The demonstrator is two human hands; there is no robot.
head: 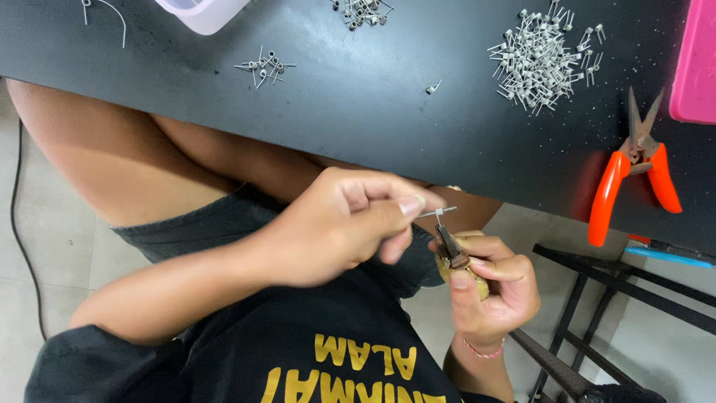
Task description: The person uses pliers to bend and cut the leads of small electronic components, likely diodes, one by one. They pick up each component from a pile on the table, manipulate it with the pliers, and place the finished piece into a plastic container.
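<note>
Left hand (335, 224): fingers pinch a thin wire coil (437, 213), held just below the edge of the black table (358, 112).
Right hand (488, 287): fist wrapped round small pliers (450, 246), tips up at the coil.
Done: a big pile of coils (538, 60) (many finished, I think).
Left: a small bunch (265, 67) waits.

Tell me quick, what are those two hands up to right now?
Left hand pinches a small wire coil. Right hand grips pliers, tips at the coil. Nothing between them; orange cutters lie unused on the black table.
</note>
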